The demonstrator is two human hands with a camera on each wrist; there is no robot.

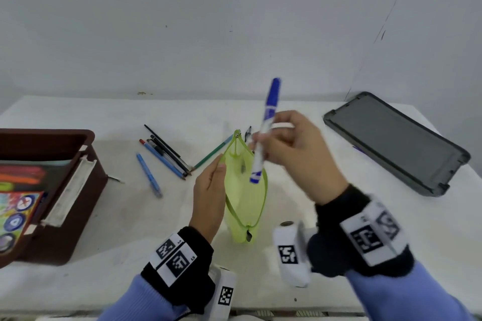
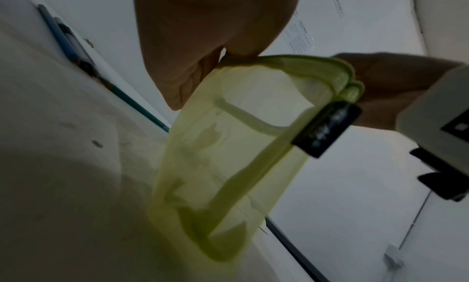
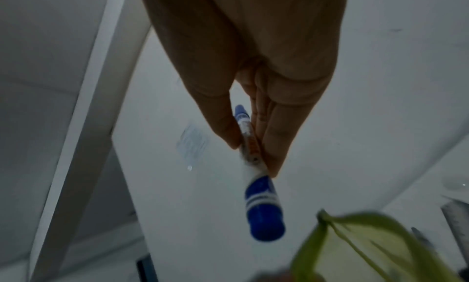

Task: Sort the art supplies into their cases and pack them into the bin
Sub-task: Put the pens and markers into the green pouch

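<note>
While blurred, right hand (image 1: 297,148) pinches marker (image 1: 264,135) — pouch (image 1: 246,198) contents unclear.

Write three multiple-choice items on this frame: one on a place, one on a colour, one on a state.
1. Where is the grey lid?
A. on the table's right side
B. on the bin
C. inside the pouch

2. What colour is the pouch?
A. red
B. yellow-green
C. black

3. The pouch's zipper is:
A. zipped shut
B. open
C. torn off

A: it lies flat on the table, far right.
B: the see-through mesh is yellow-green.
B: the left hand holds its mouth apart while the right hand pinches the blue marker.
</note>
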